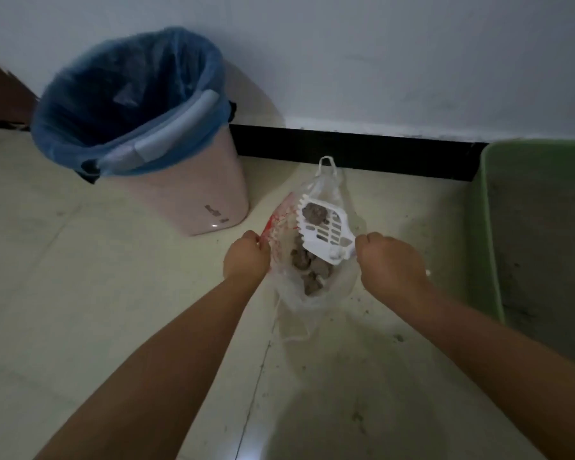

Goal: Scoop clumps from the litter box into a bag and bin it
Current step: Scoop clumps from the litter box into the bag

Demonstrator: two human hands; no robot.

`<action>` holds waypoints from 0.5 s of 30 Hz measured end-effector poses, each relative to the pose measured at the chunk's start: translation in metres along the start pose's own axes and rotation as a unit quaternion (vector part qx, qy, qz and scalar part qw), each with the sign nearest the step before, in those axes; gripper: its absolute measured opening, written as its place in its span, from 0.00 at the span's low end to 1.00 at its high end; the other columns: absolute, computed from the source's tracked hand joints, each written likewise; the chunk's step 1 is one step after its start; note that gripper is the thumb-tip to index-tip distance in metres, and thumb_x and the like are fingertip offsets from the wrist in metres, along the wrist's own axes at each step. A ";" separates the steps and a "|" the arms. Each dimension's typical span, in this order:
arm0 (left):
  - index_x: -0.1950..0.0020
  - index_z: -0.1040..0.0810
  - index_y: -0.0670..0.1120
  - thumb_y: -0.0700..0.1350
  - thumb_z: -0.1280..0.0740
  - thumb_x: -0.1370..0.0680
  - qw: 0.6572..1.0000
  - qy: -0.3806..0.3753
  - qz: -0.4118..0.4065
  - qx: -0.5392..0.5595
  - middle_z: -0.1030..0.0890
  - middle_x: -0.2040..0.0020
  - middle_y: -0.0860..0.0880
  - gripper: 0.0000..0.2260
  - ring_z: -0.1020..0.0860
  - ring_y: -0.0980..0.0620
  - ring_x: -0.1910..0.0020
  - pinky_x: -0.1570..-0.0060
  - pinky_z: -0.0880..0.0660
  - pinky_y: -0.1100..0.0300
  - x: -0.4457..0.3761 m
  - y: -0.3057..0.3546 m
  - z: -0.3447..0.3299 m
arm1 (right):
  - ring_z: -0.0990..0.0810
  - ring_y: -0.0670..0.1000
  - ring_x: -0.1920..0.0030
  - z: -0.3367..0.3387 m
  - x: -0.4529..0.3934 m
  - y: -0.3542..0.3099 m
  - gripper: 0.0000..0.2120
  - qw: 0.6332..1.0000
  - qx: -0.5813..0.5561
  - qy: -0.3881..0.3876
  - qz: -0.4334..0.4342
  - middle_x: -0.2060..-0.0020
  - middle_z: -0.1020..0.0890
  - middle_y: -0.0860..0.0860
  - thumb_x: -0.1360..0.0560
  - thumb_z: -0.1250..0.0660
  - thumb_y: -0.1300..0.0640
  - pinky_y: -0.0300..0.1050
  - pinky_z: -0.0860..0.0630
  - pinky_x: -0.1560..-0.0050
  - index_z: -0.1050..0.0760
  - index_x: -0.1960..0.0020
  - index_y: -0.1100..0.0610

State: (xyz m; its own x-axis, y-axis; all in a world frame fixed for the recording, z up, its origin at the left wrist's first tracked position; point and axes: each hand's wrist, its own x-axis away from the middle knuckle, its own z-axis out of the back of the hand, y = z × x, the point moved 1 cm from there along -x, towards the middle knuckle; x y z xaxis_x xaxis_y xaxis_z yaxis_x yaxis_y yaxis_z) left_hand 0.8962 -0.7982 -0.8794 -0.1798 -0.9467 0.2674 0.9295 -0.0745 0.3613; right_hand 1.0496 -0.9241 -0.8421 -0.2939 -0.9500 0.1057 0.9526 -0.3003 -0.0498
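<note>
just grey clumps (307, 268) in thin bag (341, 283)

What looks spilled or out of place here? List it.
Dark litter crumbs lie scattered on the pale floor between the plastic bag and the green litter box, likely dropped in transfer. A clump sits on the white scoop above the bag.

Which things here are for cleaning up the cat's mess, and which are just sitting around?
For the job: scoop holding a clump, plastic bag, green litter box, pink bin, left hand, right hand.

Just there: wall, black skirting, scattered litter bits on the floor.
</note>
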 end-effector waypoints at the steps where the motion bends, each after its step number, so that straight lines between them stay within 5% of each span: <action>1: 0.42 0.27 0.37 0.45 0.45 0.19 1.000 0.005 -0.005 0.008 0.20 0.46 0.37 0.14 0.24 0.40 0.45 0.49 0.28 0.54 -0.001 -0.001 0.001 | 0.21 0.52 0.75 -0.002 -0.003 -0.008 0.12 0.999 0.045 0.018 0.021 0.72 0.20 0.55 0.47 0.23 0.64 0.36 0.33 0.76 0.23 0.66 0.61; 3: 0.45 0.26 0.35 0.44 0.46 0.19 1.000 0.008 -0.026 0.013 0.21 0.48 0.36 0.14 0.23 0.39 0.48 0.53 0.28 0.53 -0.002 -0.001 0.002 | 0.30 0.50 0.85 -0.008 -0.007 -0.014 0.15 0.994 0.085 0.056 0.049 0.83 0.27 0.52 0.58 0.24 0.66 0.33 0.36 0.82 0.27 0.77 0.58; 6: 0.46 0.26 0.35 0.44 0.46 0.18 0.999 0.012 -0.047 0.012 0.21 0.48 0.37 0.14 0.23 0.40 0.49 0.54 0.28 0.54 -0.002 -0.002 0.004 | 0.28 0.54 0.83 -0.008 -0.009 -0.014 0.14 0.995 0.058 0.070 0.040 0.80 0.26 0.55 0.54 0.23 0.69 0.37 0.31 0.80 0.25 0.72 0.61; 9: 0.46 0.26 0.36 0.43 0.46 0.19 0.998 0.012 -0.062 -0.001 0.21 0.48 0.38 0.14 0.23 0.41 0.50 0.56 0.29 0.55 -0.003 -0.005 0.005 | 0.22 0.57 0.67 -0.006 -0.010 -0.006 0.09 0.999 0.027 0.041 -0.004 0.61 0.20 0.59 0.32 0.32 0.67 0.44 0.29 0.68 0.25 0.52 0.64; 11: 0.46 0.26 0.36 0.43 0.46 0.19 0.998 0.010 -0.069 -0.010 0.21 0.48 0.38 0.13 0.23 0.41 0.50 0.59 0.31 0.56 -0.005 -0.005 0.006 | 0.28 0.53 0.63 -0.010 -0.009 0.002 0.09 0.999 -0.019 0.009 -0.029 0.55 0.22 0.56 0.23 0.42 0.63 0.39 0.36 0.65 0.28 0.45 0.61; 15: 0.38 0.29 0.38 0.40 0.44 0.21 0.994 0.059 -0.089 -0.024 0.26 0.41 0.39 0.14 0.27 0.41 0.43 0.50 0.30 0.54 -0.005 0.000 0.005 | 0.32 0.46 0.70 -0.010 -0.005 0.022 0.09 0.973 -0.207 -0.019 -0.101 0.70 0.29 0.49 0.24 0.38 0.58 0.38 0.40 0.72 0.30 0.63 0.56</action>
State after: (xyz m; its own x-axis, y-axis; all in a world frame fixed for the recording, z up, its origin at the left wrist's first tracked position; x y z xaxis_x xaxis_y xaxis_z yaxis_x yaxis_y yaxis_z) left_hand 0.8952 -0.7916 -0.8766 -0.3067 -0.9470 0.0950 0.9007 -0.2565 0.3505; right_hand 1.0711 -0.9268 -0.8532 -0.4613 -0.8666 0.1903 0.7599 -0.4966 -0.4195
